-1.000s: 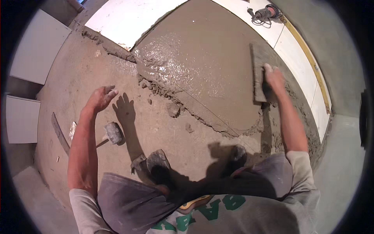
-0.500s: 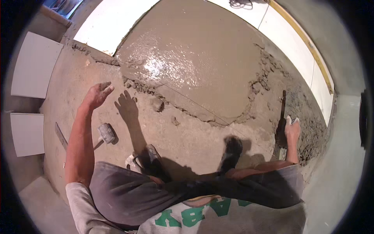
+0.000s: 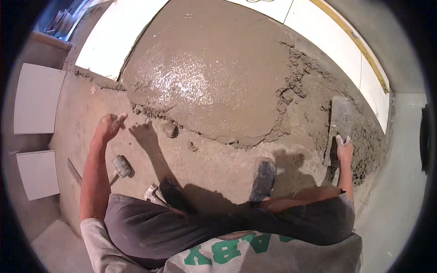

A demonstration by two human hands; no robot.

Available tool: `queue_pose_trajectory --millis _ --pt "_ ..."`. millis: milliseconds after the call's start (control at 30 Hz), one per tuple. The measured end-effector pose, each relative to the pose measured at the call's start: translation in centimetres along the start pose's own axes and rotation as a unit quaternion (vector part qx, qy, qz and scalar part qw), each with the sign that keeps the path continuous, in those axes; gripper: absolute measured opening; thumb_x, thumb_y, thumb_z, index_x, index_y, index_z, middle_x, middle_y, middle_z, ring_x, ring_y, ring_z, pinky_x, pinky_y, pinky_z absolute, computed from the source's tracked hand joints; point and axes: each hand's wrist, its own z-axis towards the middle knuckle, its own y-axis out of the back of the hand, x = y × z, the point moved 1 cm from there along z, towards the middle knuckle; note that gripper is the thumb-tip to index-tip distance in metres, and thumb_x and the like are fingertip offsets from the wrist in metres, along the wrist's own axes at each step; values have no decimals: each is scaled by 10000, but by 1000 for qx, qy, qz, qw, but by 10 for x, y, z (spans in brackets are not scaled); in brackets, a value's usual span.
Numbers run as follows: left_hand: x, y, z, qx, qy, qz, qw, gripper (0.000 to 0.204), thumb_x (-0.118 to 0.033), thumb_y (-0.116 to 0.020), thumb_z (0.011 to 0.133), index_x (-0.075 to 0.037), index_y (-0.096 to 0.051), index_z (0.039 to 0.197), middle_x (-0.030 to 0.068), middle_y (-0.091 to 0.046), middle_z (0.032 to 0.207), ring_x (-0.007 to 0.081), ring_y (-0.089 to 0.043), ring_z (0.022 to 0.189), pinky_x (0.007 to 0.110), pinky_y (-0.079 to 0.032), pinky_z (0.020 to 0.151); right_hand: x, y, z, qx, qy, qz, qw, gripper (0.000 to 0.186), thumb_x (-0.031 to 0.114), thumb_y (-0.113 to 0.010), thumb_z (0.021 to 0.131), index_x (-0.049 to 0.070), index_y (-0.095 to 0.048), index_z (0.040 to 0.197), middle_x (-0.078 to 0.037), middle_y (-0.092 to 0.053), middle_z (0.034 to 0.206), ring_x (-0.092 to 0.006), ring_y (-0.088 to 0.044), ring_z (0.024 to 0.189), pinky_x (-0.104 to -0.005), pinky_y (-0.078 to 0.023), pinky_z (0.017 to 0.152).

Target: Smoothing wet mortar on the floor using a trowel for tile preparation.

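Note:
My right hand [image 3: 344, 149] is closed round the handle of a flat rectangular trowel [image 3: 341, 113] at the right. Its long grey blade lies low over rough wet mortar [image 3: 364, 145]; the handle is mostly hidden by my fingers. At the left, my left hand [image 3: 110, 127] hangs empty above the bare floor, fingers loosely bent and apart, its shadow falling beside it. Ahead of me lies a smooth, shiny bed of wet mortar [image 3: 218, 82] with a ragged, crumbly near edge. A mallet [image 3: 121, 166] with a grey head rests on the floor near my left forearm.
White tiles [image 3: 118, 41] border the mortar at the far left, with more tiles [image 3: 314, 36] along the right under a yellow level [image 3: 350, 34]. Two loose white tiles [image 3: 38, 98] stand at the left wall. Mortar lumps [image 3: 170, 129] and a flat blade-like tool [image 3: 74, 170] lie on the floor.
The trowel in my right hand has turned, so its blade face shows more broadly. My left hand's fingers have bent in from a straighter pose. The view has shifted slightly.

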Motion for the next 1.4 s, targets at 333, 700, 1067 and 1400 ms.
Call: queue_pose_trajectory --millis 333,700,1067,1400 --pt "23 -21 22 -28 -3 -23 999 527 -209 -645 813 -18 -490 1279 250 -573 1172 335 -564 1105 373 -455 918 17 4 17 89 -73 -55 992 751 539 -498 876 -93 -446 1279 -294 -455 1298 -410 -441 1210 -464 -352 984" --pt "84 -49 35 3 16 -93 996 515 -319 -625 825 32 -546 1193 242 -648 971 346 -651 882 395 -516 775 29 55 -74 316 1 84 945 534 413 -577 844 -42 -558 1122 -134 -623 915 -225 -579 841 -354 -458 749" --pt "56 -24 35 -12 58 -99 993 497 -310 -609 828 21 -551 1194 240 -633 1031 342 -633 952 397 -500 825 207 78 -34 369 134 208 896 577 319 -722 688 -26 -534 1110 -92 -626 901 -210 -594 821 -342 -464 775" --pt "101 -58 46 -61 130 -27 989 913 -444 -681 763 76 -245 1375 334 -521 1147 428 -484 1141 450 -366 984 539 -15 19 217 464 -37 858 383 202 -561 703 23 -553 1042 -249 -610 932 -408 -584 914 -466 -455 782"
